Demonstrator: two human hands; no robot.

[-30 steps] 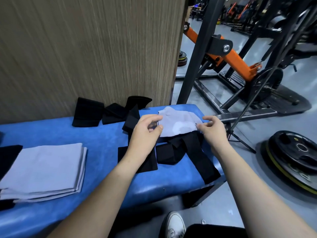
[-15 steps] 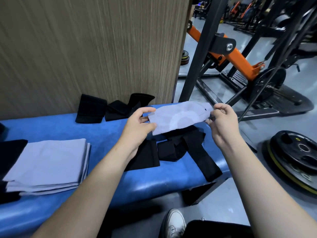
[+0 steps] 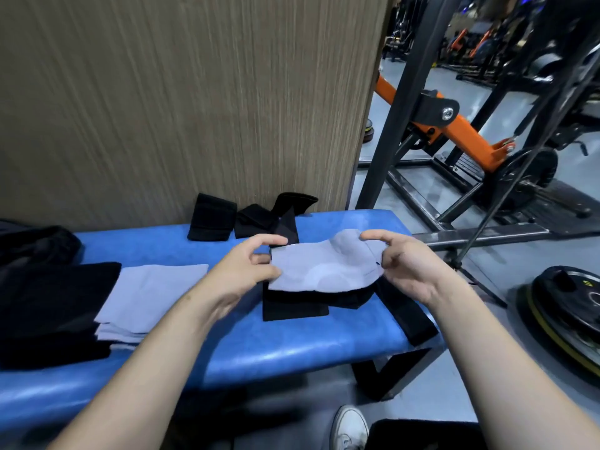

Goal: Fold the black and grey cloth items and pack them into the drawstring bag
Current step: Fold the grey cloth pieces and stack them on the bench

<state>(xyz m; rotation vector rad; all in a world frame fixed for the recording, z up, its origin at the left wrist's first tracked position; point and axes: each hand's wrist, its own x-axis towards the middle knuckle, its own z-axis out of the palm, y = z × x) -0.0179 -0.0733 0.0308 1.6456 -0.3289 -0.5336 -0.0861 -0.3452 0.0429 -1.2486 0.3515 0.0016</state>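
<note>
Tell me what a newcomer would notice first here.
Both hands, left hand and right hand, hold a grey cloth over black straps on the blue bench. A folded grey stack lies left; an orange gym machine stands behind, right.

No legible text, only a small blurred yellow mark on the black weight plate [image 3: 566, 306]

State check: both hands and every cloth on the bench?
left hand: pinching grey cloth's left edge
right hand: pinching its right edge
grey cloth: held over black straps
black straps: unfolded, on bench
grey stack: folded
black wraps: by wall
</note>
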